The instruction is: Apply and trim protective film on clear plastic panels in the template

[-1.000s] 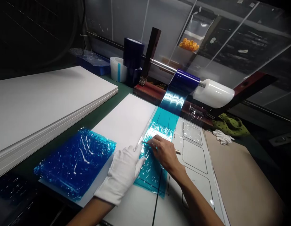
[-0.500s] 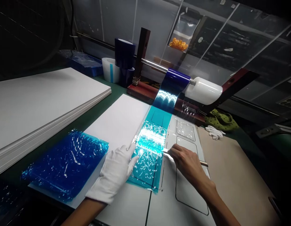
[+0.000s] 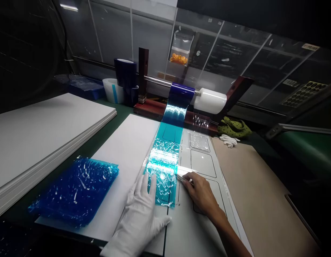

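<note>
We see glossy, crinkled blue plastic film (image 3: 74, 189) lying on a smooth, matt white board (image 3: 122, 150). We also make out a white cloth glove (image 3: 138, 221), a thin shiny metal blade (image 3: 181, 177), a polished steel rod (image 3: 157, 80), a glossy white plastic roller end (image 3: 210, 101), a reddish varnished wood block (image 3: 149, 108) and matt brown card (image 3: 251, 189).
</note>
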Action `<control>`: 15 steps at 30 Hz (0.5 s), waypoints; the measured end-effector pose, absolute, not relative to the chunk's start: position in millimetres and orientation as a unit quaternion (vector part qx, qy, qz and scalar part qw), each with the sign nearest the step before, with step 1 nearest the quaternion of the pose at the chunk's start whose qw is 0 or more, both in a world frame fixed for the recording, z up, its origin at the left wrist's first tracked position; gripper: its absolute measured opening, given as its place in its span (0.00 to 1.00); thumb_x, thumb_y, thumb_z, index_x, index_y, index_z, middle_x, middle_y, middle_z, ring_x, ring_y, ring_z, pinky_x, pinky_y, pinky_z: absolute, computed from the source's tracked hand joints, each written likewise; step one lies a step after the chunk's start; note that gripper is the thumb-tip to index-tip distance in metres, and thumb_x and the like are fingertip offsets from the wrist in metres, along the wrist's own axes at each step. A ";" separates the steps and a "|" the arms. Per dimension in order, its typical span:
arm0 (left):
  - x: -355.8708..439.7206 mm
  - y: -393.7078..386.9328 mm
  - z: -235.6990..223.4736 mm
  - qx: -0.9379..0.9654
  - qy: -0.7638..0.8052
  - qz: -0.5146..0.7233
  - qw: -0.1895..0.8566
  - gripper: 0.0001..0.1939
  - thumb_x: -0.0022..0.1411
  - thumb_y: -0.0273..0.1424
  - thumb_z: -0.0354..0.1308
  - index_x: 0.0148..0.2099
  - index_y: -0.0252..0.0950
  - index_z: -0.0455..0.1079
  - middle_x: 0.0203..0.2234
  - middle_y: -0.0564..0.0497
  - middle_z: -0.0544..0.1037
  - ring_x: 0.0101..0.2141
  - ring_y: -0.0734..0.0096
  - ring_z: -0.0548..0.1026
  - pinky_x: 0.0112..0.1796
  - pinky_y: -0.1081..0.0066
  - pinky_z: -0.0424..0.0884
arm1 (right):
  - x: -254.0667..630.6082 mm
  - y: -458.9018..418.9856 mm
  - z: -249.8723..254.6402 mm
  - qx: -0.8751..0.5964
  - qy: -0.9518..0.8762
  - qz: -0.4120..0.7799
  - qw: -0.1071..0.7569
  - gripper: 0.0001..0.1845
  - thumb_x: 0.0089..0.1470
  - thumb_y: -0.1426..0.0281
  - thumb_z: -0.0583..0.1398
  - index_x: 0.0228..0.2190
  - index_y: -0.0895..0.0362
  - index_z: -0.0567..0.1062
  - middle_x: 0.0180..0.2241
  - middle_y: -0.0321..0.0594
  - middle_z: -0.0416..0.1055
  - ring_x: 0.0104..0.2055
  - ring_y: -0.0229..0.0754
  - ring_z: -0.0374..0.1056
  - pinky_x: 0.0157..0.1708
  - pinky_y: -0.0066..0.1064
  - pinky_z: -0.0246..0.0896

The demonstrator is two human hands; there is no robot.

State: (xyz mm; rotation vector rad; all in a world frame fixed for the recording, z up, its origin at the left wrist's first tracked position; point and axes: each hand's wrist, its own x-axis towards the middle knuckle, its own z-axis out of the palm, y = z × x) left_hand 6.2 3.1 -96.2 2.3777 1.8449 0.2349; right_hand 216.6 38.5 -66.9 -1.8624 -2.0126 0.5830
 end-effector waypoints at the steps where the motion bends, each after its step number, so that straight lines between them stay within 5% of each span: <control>1: 8.7 2.3 -96.6 0.787 0.609 0.076 0.053 0.58 0.44 0.58 0.59 0.67 0.26 0.46 0.64 0.26 0.52 0.63 0.36 0.53 0.56 0.43 0.60 | 215.4 37.0 -65.5 -0.655 -0.703 0.213 0.179 0.12 0.61 0.67 0.52 0.35 0.56 0.74 0.35 0.42 0.74 0.38 0.47 0.69 0.36 0.36 0.60; 7: 16.5 14.3 -91.4 0.775 0.624 0.100 -0.017 0.44 0.48 0.26 0.58 0.67 0.26 0.48 0.65 0.31 0.49 0.64 0.43 0.51 0.59 0.46 0.56 | 220.4 17.7 -48.9 -0.653 -0.622 0.357 0.244 0.18 0.59 0.55 0.55 0.38 0.56 0.74 0.37 0.41 0.74 0.32 0.41 0.68 0.29 0.30 0.60; 12: 27.4 -12.1 -108.9 0.764 0.627 0.140 -0.055 0.29 0.57 0.22 0.52 0.62 0.28 0.60 0.62 0.33 0.57 0.61 0.41 0.59 0.56 0.43 0.61 | 211.2 -19.4 -54.4 -0.597 -0.460 0.589 0.292 0.26 0.50 0.48 0.62 0.37 0.59 0.73 0.30 0.38 0.73 0.22 0.32 0.62 0.21 0.24 0.53; 15: 37.3 -50.3 -122.4 0.757 0.617 0.205 -0.062 0.35 0.59 0.21 0.51 0.67 0.33 0.48 0.60 0.35 0.63 0.60 0.44 0.60 0.56 0.43 0.62 | 197.7 -44.3 -63.0 -0.563 -0.396 0.648 0.327 0.27 0.42 0.48 0.67 0.28 0.59 0.72 0.21 0.32 0.67 0.20 0.31 0.60 0.22 0.23 0.54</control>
